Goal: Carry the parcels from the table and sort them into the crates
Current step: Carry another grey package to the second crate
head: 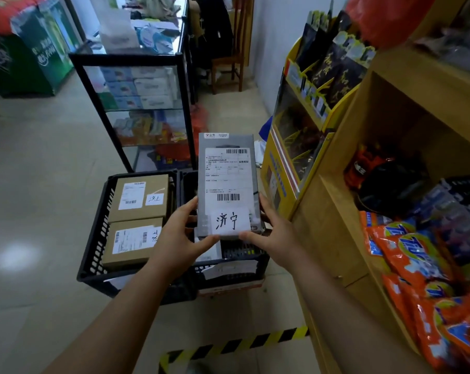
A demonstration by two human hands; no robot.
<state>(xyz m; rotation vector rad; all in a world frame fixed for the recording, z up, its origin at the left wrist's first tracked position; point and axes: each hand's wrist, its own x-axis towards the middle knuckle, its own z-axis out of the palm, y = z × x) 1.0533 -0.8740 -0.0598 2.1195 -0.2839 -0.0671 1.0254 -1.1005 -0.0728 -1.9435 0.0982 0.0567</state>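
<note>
— Both our hands, left hand (180, 233) and right hand (272, 233), have fingers pinching the grey flat cardboard parcel (228, 184) above the right black slatted plastic crate (239, 268).
— We risk dropping it beside the two brown cardboard boxes (139, 220) in the left crate (93, 238), missorting it.

Grey parcel (227, 184) hides right crate's (236, 268) contents.

The left crate (99, 238) is filled almost wall to wall by two brown boxes (139, 220), leaving only thin gaps at its rim. The right crate (228, 268) shows open floor at its near end, though the grey parcel (227, 184) held above hides much of it. The yellow display rack (285, 163) and wooden shelf (344, 211) crowd the right side; a glass cabinet (136, 109) stands just behind. Bare floor (39, 184) lies open on the left.
</note>
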